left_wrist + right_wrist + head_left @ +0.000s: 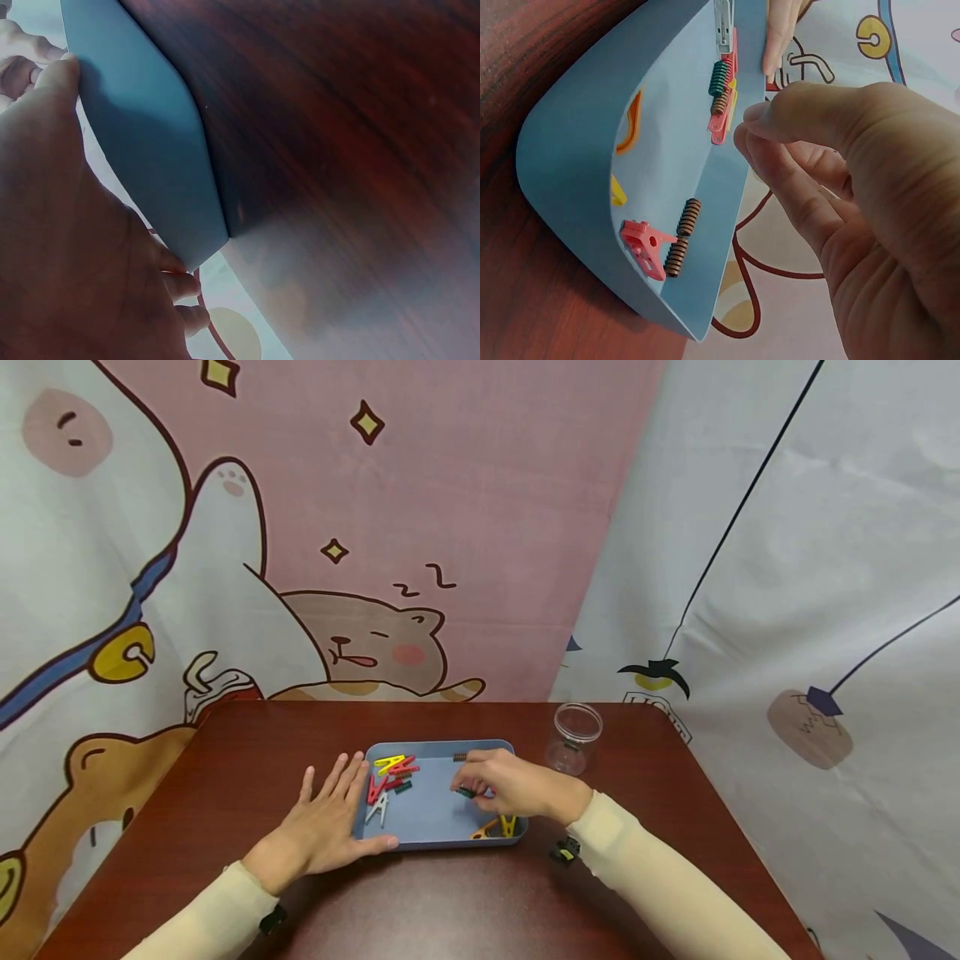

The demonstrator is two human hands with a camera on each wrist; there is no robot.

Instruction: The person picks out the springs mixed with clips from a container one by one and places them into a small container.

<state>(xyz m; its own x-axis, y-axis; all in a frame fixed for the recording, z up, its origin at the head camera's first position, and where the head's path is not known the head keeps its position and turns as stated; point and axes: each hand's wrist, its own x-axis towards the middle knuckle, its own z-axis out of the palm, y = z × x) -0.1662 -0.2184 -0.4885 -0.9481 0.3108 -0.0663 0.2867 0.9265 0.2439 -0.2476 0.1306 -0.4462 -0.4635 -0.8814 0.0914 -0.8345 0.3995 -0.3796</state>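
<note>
Your one cartoon backdrop [487, 485] carries two Z-shaped marks [440, 577] above the sleeping animal, while the lettering under the dark bird [657, 670] is cut short and unreadable. Before it stands one reddish-brown table [465, 897], its near edge out of frame, with one blue tray [431, 797] on it. Your left hand [322, 831] lies with straight, spread fingers against the tray's left end, thumb at the near rim; your right hand [517, 785] is over the tray, thumb and fingers pinching a dark green spring [466, 792], which the right wrist view hides. One clear jar [573, 725] stands beyond your right wrist; a small dark item [571, 746] shows through it, too faint to name. In the tray you have one whitish clip [380, 807], one yellow clip [389, 764] at the left, two yellow-orange clips [509, 825] in the near right corner, several overlapping red clips [374, 791] you can't count surely, and one pinkish-red clip [639, 244] at the right end. Smallest are three brown springs [690, 217] and a second green spring [719, 77] among the left-hand clips.
</note>
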